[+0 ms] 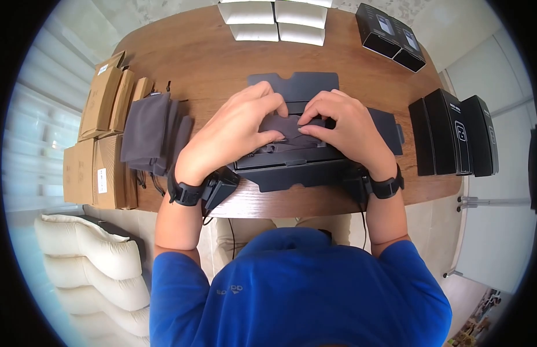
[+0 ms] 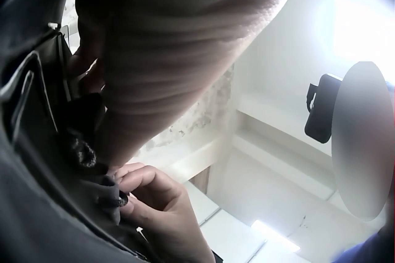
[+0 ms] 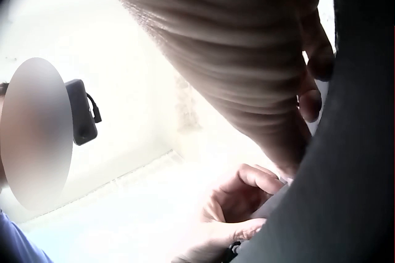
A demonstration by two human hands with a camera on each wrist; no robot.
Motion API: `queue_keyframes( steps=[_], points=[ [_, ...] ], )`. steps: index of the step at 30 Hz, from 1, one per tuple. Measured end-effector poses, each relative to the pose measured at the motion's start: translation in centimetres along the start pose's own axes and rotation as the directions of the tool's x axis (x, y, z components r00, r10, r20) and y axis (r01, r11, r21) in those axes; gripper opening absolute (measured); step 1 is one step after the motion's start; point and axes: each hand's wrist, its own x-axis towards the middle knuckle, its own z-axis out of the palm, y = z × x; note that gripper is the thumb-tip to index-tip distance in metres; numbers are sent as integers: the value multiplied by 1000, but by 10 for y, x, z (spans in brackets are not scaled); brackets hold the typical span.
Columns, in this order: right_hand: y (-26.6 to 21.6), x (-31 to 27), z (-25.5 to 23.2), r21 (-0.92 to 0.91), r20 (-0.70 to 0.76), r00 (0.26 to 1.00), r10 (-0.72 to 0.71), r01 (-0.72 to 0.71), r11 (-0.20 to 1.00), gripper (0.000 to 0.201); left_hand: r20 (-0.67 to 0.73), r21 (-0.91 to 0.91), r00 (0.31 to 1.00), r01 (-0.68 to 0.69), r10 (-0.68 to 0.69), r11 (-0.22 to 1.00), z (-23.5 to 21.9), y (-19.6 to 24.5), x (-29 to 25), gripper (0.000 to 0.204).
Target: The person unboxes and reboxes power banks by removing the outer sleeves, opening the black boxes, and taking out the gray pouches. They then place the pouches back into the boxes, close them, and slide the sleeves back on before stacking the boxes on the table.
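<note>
A dark grey cloth pouch (image 1: 278, 125) lies inside an open black box (image 1: 291, 158) at the table's front edge. Over the pouch's left part, my left hand (image 1: 236, 124) holds the cloth between bent fingers and thumb; the right wrist view shows this hand (image 3: 231, 213) at the grey fabric from the side. My right hand (image 1: 346, 122) pinches the pouch's right part between thumb and fingertips. In the left wrist view, the right hand (image 2: 157, 210) grips a fold of grey cloth (image 2: 106, 198) by a dark cord. The box walls hide the pouch's underside.
Box flaps spread out at the back (image 1: 294, 84) and the right (image 1: 387, 130). Folded grey pouches (image 1: 147, 133) and brown cartons (image 1: 80, 170) are on the left. Black boxes stand at right (image 1: 442, 136) and far right (image 1: 390, 37); white open boxes (image 1: 254, 32) sit at the back.
</note>
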Motion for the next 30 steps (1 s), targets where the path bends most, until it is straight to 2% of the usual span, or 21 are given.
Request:
queue_keyframes(
  steps=[2,4,8,10,11,13,14,16,17,18,20,22,24,26,27,28,30],
  points=[
    [-1,-2,2,-61,0,1000,-9,9,998,11,39,3,999,33,-33,999,1,0,-1,24],
    [-4,-3,5,-148,6,1000,-7,7,989,10,32,78,998,-48,46,996,3,-3,-1,22],
    [-1,-2,8,-190,17,999,-31,33,981,10,5,145,994,-110,111,983,8,-3,0,22],
    [3,0,11,-49,-80,992,-98,94,994,14,14,224,995,-95,95,970,13,-2,2,20],
    [0,-1,10,-50,-78,993,-94,90,995,14,15,219,995,-96,95,971,14,-2,2,20],
    [-10,-1,7,178,0,990,-143,140,974,17,25,228,992,-124,121,966,13,-5,3,16],
    [-10,-2,11,180,7,989,-149,145,973,17,18,228,993,-115,114,967,10,-9,3,16],
    [-10,-5,22,236,167,962,-217,174,956,18,63,-110,991,-109,117,988,2,-16,2,17],
    [-13,-6,23,156,227,959,-167,134,979,22,77,-210,995,-42,60,977,-3,-16,2,15],
    [-16,-7,23,163,239,955,-176,139,977,22,69,-211,997,-30,45,977,-7,-17,2,15],
    [-22,-6,23,-4,289,949,-124,131,991,27,72,-234,997,8,9,972,-12,-20,1,13],
    [-30,-5,21,-50,317,944,-91,112,992,27,80,-204,997,28,-12,979,-17,-19,-2,12],
    [-31,-6,23,-106,330,943,-43,82,991,28,93,-45,994,53,-49,998,-20,-20,-3,11],
    [-23,-9,27,-81,225,966,-127,149,985,34,84,24,996,22,-24,999,-15,-22,-3,10],
    [-21,-10,27,-85,221,968,-118,140,986,34,73,94,997,-3,-4,996,-13,-22,-4,9],
    [-18,-10,27,-41,222,965,-138,150,988,32,78,89,997,-9,2,996,-12,-20,-6,9],
    [-14,-6,23,-3,221,963,-155,160,987,29,88,261,996,-29,6,965,-13,-12,-9,8]
  ],
)
